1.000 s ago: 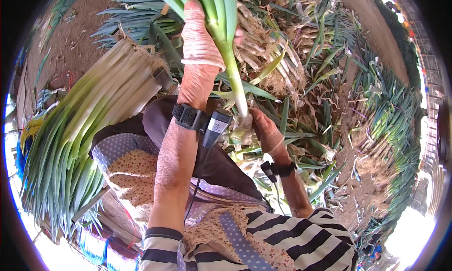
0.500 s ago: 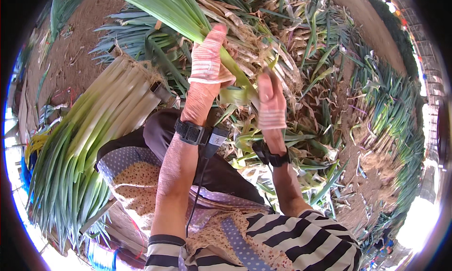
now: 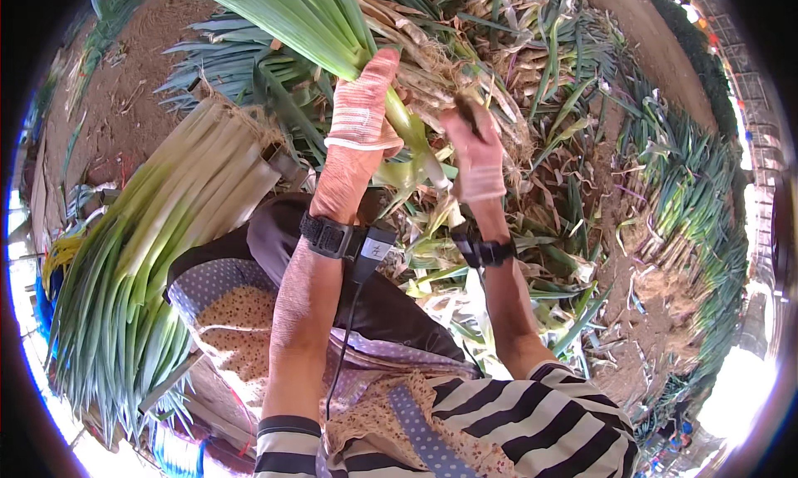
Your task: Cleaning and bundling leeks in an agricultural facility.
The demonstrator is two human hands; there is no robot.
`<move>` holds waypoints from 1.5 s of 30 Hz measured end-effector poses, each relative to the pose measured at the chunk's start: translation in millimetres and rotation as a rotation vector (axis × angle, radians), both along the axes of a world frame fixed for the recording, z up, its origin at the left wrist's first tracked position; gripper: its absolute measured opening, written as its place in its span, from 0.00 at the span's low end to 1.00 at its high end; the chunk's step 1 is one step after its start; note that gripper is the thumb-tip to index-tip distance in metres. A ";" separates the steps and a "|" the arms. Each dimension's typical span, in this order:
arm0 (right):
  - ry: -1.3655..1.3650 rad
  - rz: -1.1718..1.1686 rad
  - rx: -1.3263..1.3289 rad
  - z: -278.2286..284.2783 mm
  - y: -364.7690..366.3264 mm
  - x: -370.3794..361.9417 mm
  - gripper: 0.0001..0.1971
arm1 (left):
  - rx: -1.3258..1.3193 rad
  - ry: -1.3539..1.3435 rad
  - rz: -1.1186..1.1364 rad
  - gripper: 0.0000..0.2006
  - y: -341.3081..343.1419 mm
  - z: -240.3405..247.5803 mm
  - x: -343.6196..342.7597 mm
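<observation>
In my left hand (image 3: 363, 104), which wears a striped fingerless glove, a leek (image 3: 403, 119) is gripped around its stem. Its broad green leaves fan out to the upper left, and the pale lower stem slants down to the right. A loosened strip of leaf sheath (image 3: 397, 174) hangs beside the stem. My right hand (image 3: 478, 150), gloved alike and smeared by motion, is closed just right of the leek's lower end. A small dark object (image 3: 470, 116) shows at its fingers, too blurred to name. Both wrists carry black straps with small devices.
Trimmed leeks (image 3: 187, 179) lie stacked on a low stand at my left. Untrimmed leeks with roots (image 3: 424, 54) are heaped ahead. Peeled leaf scraps (image 3: 432, 253) cover the ground by my knee (image 3: 283, 229). A long row of leeks (image 3: 690, 204) lies on bare soil at the right.
My right hand has turned and risen slightly, coming away from the stem. More of the leek's pale lower end shows, and the sheath strip hangs lower. My left hand keeps its grip, nearly still.
</observation>
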State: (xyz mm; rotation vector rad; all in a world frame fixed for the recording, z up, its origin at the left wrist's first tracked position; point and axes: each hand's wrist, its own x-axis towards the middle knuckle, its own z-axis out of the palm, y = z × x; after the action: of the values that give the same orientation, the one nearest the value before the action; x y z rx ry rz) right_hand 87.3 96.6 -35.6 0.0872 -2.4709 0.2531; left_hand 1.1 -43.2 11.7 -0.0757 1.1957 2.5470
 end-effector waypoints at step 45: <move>-0.228 -0.217 -0.397 -42.2 -1.9 110.9 0.30 | -0.061 0.067 0.242 0.11 3.1 7.9 -5.5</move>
State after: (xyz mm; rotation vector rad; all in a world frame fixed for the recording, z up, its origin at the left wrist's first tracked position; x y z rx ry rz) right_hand 198.2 94.7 -77.7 -0.3950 -2.5741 0.6824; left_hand -4.3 -40.1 19.6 -0.1598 1.3643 2.7387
